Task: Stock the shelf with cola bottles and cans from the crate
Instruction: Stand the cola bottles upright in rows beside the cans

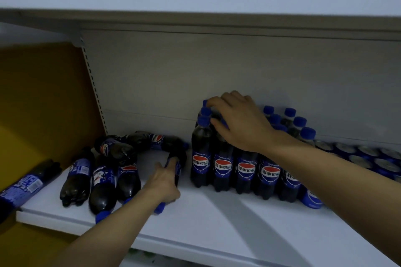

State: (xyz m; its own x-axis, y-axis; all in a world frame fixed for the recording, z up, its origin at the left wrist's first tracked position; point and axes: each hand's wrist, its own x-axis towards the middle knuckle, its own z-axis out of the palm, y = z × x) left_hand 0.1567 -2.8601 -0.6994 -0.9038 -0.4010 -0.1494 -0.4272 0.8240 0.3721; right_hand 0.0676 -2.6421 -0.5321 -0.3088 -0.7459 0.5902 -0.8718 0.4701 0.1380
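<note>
The white shelf (217, 223) is stocked in two ways: upright cola bottles (245, 171) are ranked label-forward on the right, apparently for display, with cans (368, 158) beyond them, while loose bottles (102, 180) lie tumbled on the left, seemingly awaiting standing. The crate is not in view. The right hand (240, 123) is spread over the row's caps, fingers curled on them, likely steadying. The left hand (162, 182) is clamped around one lying bottle (176, 167).
</note>
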